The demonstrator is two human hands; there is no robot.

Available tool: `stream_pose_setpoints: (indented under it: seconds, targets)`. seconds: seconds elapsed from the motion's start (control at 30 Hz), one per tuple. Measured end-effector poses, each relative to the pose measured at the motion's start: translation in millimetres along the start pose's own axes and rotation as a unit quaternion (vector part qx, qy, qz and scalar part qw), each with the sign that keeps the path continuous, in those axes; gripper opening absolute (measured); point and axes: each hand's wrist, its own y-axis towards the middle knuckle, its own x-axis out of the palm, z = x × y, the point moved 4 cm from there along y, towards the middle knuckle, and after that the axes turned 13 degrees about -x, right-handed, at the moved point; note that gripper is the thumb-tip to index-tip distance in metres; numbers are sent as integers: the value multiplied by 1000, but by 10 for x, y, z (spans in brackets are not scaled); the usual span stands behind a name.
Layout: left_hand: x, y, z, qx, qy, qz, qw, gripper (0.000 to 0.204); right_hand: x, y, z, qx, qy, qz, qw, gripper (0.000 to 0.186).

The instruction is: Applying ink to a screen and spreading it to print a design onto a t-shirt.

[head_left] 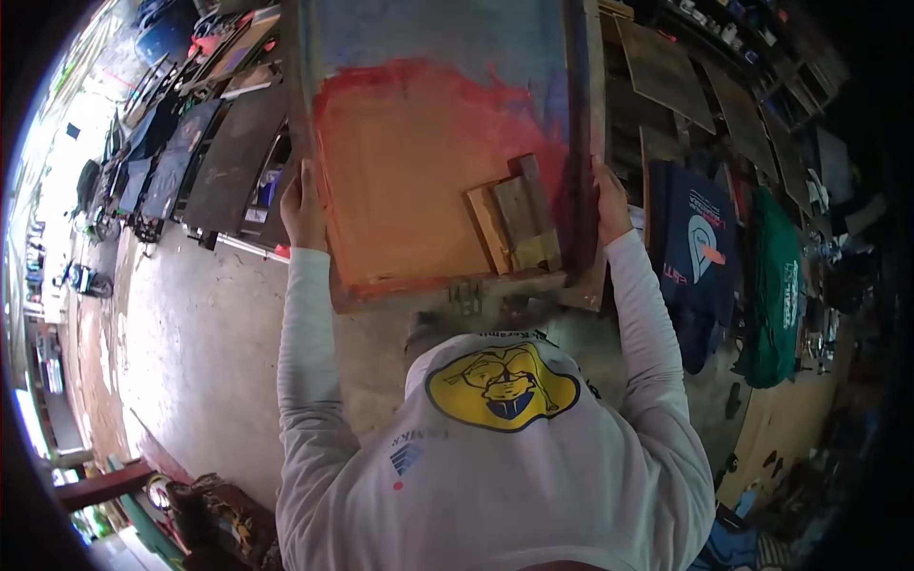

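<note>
In front of my body is a screen printing frame, its mesh stained orange at the near part, red along an uneven band and grey-blue at the far part. My left hand is closed on the frame's left side. On the right side, my right hand grips the opposite edge, mostly with the fingers out of sight underneath. Inside the frame, at its near right corner, lies a short wooden block that looks like a squeegee, tilted slightly. A metal hinge clamp sits at the frame's near edge.
Dark boards stand in a row on the left, some with dark cloth. To the right, a navy printed shirt and a green shirt hang over boards. A motorcycle stands at far left. Concrete floor lies below.
</note>
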Motion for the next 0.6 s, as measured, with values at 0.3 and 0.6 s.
stream_pose_setpoints:
  seconds: [0.3,0.6]
  targets:
    - [708,-23,-282,-23,-64,-54,996,47,-634,-23,-263,-41,-69,30,996,44]
    - [1248,262,-376,30,92,-75,992,54,-535,-297,-367,-27,-212,153,965,60]
